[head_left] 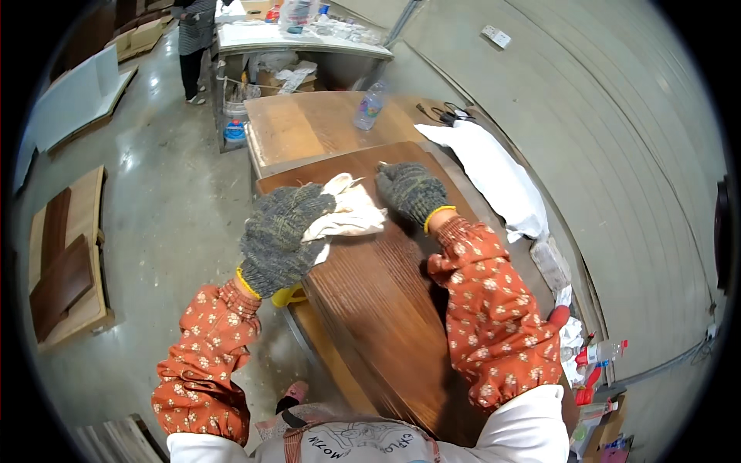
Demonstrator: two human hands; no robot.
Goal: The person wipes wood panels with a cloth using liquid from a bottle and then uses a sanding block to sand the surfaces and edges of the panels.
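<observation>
My left hand (279, 235), in a grey knit glove with a yellow cuff, is closed on a bunched white cloth (351, 212). The cloth lies against the far left part of a dark brown wooden panel (370, 297) with visible grain. Near the panel's far end is my right hand (413, 190), gloved the same way. Its fingers are curled, and a small pale tip shows at them; what it holds, if anything, is hidden. Orange floral sleeve covers reach up both forearms. Something yellow and curved (289, 295) shows just below my left wrist.
Beyond the panel, a lighter wooden board (309, 127) carries a plastic bottle (369, 106). A white wrapped bundle (494, 174) and black cable (448, 114) lie along the wall. Farther off are a cluttered workbench (309, 40) and a standing person (194, 46). Stacked boards (69, 258) rest on the left.
</observation>
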